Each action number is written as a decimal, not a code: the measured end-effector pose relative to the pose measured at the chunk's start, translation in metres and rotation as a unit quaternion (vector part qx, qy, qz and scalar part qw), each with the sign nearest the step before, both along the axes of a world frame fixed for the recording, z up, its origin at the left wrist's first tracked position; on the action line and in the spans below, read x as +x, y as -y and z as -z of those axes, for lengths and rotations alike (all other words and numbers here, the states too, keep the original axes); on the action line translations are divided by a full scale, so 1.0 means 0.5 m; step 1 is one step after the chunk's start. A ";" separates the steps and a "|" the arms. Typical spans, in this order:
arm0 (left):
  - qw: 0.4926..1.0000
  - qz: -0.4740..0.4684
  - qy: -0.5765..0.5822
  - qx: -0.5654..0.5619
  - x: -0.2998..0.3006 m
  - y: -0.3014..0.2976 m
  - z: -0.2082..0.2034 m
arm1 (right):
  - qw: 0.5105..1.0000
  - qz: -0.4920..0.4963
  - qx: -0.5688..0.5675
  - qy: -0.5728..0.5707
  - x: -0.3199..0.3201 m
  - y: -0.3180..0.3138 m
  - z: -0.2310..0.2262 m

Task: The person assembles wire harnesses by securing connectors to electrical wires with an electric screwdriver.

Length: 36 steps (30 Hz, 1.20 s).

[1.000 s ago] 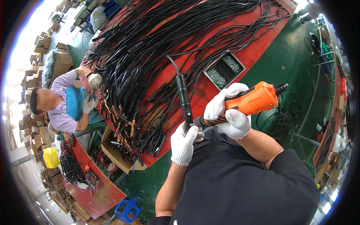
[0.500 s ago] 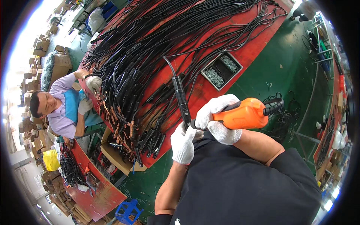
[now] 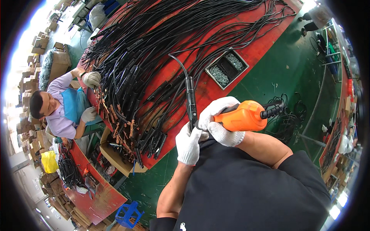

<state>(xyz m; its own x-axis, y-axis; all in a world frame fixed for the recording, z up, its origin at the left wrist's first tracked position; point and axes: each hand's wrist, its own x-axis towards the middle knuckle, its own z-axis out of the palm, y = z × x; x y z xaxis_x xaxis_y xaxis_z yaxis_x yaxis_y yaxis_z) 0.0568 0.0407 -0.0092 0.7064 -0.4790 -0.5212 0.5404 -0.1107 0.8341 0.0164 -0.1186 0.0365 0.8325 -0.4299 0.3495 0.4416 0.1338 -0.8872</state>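
Observation:
My gloved left hand (image 3: 188,148) is closed around the lower end of a black handle (image 3: 190,98), which has a cable coming out of its far end. In my gloved right hand (image 3: 220,122) is an orange electric screwdriver (image 3: 244,117) with a black coiled cord. Its front end points left and meets the handle's lower end beside my left fingers. The exact contact point is hidden by the gloves. Beyond my hands, a two-part box of small silver screws (image 3: 236,78) lies on the red table (image 3: 256,46).
Black cables (image 3: 185,29) with handles and bare copper ends (image 3: 119,131) cover much of the table. A co-worker (image 3: 59,111) in gloves works at its left side. A cardboard box (image 3: 125,168) and a blue stool (image 3: 129,215) stand lower left. Cords (image 3: 287,123) lie on the green floor, right.
The screwdriver and my right hand have shifted slightly left, and the handle stands more upright. The co-worker's hands have moved a little. More of a person's legs shows at the upper right.

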 end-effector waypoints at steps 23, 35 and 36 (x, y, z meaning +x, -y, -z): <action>0.996 0.040 -0.075 -0.024 0.002 -0.016 -0.056 | 0.877 -0.175 0.330 -0.302 0.054 0.145 0.052; 0.940 -0.077 -0.310 -0.122 -0.001 0.015 -0.065 | 0.883 -0.192 0.350 -0.245 0.070 0.122 0.070; 0.940 -0.078 -0.309 -0.124 0.008 0.025 -0.073 | 0.881 -0.202 0.350 -0.248 0.070 0.121 0.070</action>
